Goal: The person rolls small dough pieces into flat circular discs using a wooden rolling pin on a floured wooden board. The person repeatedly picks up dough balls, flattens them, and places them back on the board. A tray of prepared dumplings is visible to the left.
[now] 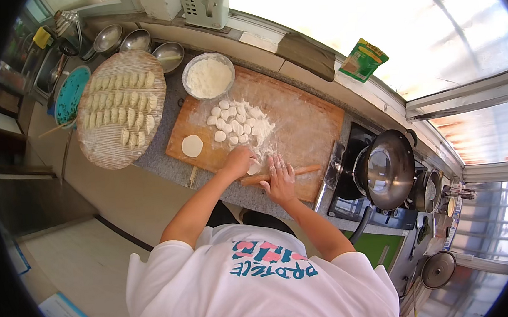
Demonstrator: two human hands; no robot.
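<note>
My left hand (240, 162) is closed on the edge of a small dough wrapper (254, 168) near the front edge of the wooden board (307, 116). Just to its right, my right hand (280, 179) lies flat with fingers stretched across a wooden rolling pin (308, 169). The pin rests on the board beside the wrapper. Behind my hands is a group of small dough pieces (232, 121) in scattered flour. A rolled round wrapper (192, 145) lies at the board's left side.
A bowl of flour (208, 76) stands at the board's back left corner. Left of the board, a round tray (109, 154) bears rows of dumplings, beside a teal bowl of filling (65, 113). A wok (389, 169) sits on the stove at right. A green packet (364, 60) stands on the sill.
</note>
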